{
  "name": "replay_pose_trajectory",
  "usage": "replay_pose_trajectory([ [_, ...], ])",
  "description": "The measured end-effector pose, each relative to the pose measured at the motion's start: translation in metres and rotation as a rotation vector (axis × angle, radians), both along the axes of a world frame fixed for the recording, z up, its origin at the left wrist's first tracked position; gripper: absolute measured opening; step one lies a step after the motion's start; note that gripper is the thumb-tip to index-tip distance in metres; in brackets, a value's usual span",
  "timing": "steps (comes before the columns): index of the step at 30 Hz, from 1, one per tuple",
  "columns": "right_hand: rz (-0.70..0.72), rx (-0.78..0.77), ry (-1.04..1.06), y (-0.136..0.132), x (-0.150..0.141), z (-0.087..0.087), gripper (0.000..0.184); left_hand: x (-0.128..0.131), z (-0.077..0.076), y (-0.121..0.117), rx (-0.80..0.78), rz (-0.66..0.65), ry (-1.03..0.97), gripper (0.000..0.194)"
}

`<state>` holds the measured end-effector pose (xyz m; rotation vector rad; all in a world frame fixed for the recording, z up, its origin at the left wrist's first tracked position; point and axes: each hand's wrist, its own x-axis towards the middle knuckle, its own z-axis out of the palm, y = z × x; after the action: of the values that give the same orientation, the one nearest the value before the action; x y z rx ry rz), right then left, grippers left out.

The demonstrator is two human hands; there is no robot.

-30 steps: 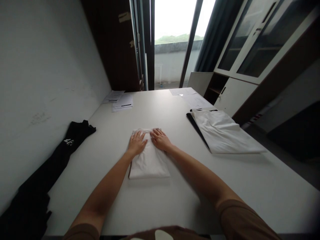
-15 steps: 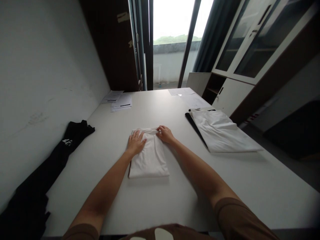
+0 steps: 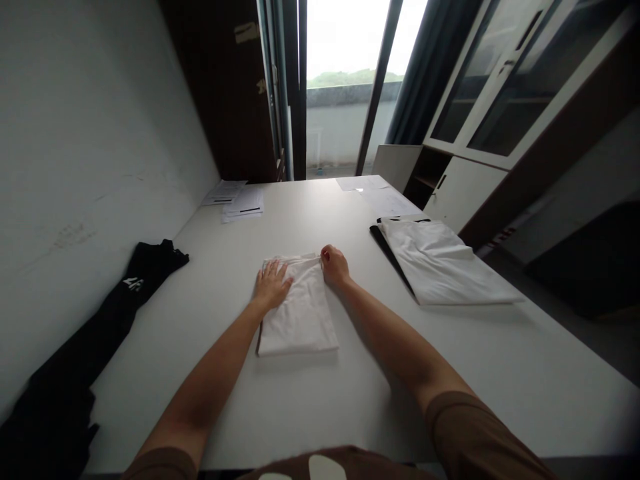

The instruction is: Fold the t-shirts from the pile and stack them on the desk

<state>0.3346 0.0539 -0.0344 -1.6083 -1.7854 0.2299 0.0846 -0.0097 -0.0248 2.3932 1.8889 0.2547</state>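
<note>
A white garment (image 3: 303, 320), folded into a narrow rectangle, lies flat on the white table in front of me. My left hand (image 3: 271, 285) rests on its upper left part with the fingers stretched out. At the far right corner, my right hand (image 3: 334, 264) is closed, its fingers pinching the edge of the cloth. The garment's kind is not clear from its folded shape. A thin dark strip shows along its left side.
A black garment (image 3: 115, 307) with a white print lies along the wall on the left. White and black folded clothes (image 3: 443, 267) lie on the right of the table (image 3: 310, 213). Paper sheets (image 3: 245, 200) lie at the far left, with more papers (image 3: 383, 199) far right.
My right hand has shifted slightly right and away from me, drawing the garment's far right corner outward. The cloth beside it looks smoother. My left hand has stayed in place.
</note>
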Motion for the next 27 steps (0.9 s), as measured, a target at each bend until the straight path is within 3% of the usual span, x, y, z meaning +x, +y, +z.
replay_pose_trajectory([
  [6, 0.153, 0.158, 0.009, -0.033, -0.024, 0.027, 0.021, 0.0, -0.006, 0.002, 0.019, 0.002, -0.007, 0.064],
  [11, 0.436, 0.058, -0.077, -0.067, -0.063, 0.026, 0.031, -0.005, -0.015, 0.008, 0.049, 0.018, -0.01, 0.066],
  [18, 0.219, -0.191, -0.364, -0.046, -0.058, 0.007, 0.05, -0.026, -0.014, 0.021, -0.037, 0.143, 0.008, 0.071],
  [22, 0.225, -0.254, -0.4, -0.039, -0.049, 0.006, 0.057, -0.028, -0.012, 0.02, -0.015, 0.174, -0.005, 0.072],
  [27, 0.293, -0.169, -0.423, -0.045, -0.044, 0.01, 0.055, -0.022, -0.007, 0.015, 0.064, 0.183, -0.019, 0.066],
])
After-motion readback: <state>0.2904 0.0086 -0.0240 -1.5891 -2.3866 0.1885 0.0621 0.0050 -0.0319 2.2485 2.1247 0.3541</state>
